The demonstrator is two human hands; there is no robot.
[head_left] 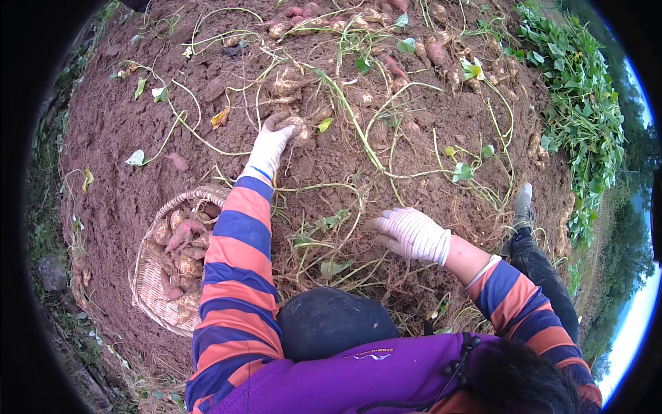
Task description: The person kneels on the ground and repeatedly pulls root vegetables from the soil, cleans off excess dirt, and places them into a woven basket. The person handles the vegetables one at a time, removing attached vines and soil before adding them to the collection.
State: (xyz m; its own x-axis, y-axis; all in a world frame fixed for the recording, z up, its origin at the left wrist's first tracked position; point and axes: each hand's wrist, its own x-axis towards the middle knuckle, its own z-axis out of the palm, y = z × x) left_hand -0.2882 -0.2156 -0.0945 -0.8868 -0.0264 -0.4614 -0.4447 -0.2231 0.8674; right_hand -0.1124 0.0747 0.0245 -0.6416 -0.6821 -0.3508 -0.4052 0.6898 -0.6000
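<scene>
My left hand (271, 145), in a soiled white glove, reaches forward and is closed around a pale, soil-covered tuber (300, 127) at ground level. A larger pale tuber (287, 83) lies in the soil just beyond it. My right hand (414, 235), gloved in striped white, hovers over the soil and cut vines (331, 238) in front of my knee. Its fingers are slightly apart and nothing shows between them. Left of my left forearm stands a woven wicker basket (147, 292). It holds reddish sweet potatoes (185, 234) and pale tubers; my sleeve hides its right side.
Sweet potatoes (437, 53) and pale tubers (357, 21) lie in a band across the far soil. A long green vine (357, 121) crosses the middle. A small reddish sweet potato (178, 161) lies beyond the basket. Leafy vines (584, 103) are heaped at the right, beyond my shoe (523, 207).
</scene>
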